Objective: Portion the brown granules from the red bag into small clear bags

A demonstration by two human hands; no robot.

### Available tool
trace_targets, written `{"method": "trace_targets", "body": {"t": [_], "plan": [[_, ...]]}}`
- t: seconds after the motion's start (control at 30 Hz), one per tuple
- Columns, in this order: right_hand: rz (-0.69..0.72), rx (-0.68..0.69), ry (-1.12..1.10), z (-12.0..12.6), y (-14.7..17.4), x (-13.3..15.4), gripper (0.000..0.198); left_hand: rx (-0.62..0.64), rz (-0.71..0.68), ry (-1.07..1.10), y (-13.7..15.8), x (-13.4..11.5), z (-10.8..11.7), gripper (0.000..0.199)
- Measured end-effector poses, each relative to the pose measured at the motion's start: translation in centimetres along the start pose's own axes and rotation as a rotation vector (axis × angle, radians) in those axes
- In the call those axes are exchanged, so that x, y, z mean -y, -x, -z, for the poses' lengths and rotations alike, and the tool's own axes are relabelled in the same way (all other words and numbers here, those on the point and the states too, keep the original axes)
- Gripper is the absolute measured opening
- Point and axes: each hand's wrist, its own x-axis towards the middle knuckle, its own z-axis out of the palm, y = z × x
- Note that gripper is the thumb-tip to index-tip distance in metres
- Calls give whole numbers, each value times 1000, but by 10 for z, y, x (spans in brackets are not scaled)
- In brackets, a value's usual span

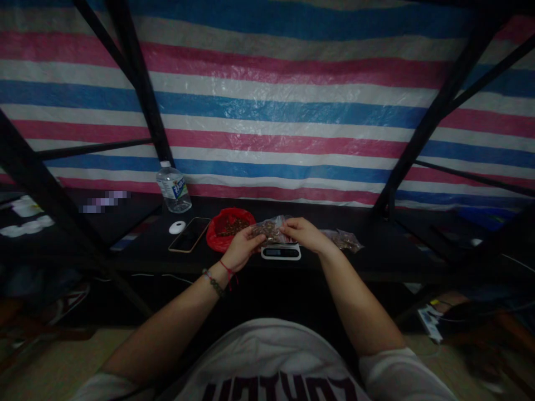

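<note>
My hands: left hand (pixel 241 249) and right hand (pixel 304 234) both pinch the clear bag (pixel 271 230).
Scale (pixel 281 252): beneath the bag.
Red bag (pixel 221 229): at nine o'clock of the scale.

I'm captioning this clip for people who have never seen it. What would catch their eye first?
The striped tarp in blue, pink and white fills the back. At centre, the left hand and right hand hold a small clear bag of brown bits above a digital scale. A red bag lies left of it.

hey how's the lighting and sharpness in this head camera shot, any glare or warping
Head view: dim, table nearly black; sheen on the striped tarp; wide-angle bending of the black poles; left hand and right hand holding a small bag, soft but readable.
</note>
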Motion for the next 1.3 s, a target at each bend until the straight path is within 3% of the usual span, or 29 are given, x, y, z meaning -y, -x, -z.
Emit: {"method": "trace_targets", "body": {"t": [0.23,0.33,0.5,0.57,0.63,0.7,0.8,0.97,1.3], "plan": [[-118,280,-131,-14,14,-10,37,70,117,110,5,16,19,45],[-100,311,-222,-21,16,-8,34,76,99,92,2,24,18,50],[-60,143,-305,-34,13,-6,36,-225,-224,-199,5,28,13,47],[-44,91,-262,-37,12,-7,36,-145,-298,-293,13,25,8,37],[-23,67,-209,-40,12,-9,36,28,-270,-360,22,21,3,27],[-7,68,-168,-42,11,-11,37,91,-234,-395,29,20,-2,22],[-19,112,-102,-43,11,-15,34,72,-166,-381,29,21,-5,21],[-55,245,-41,-39,10,-20,25,153,31,-361,19,19,3,26],[-53,338,-145,-37,11,-12,34,222,277,-163,20,7,10,31]]}}
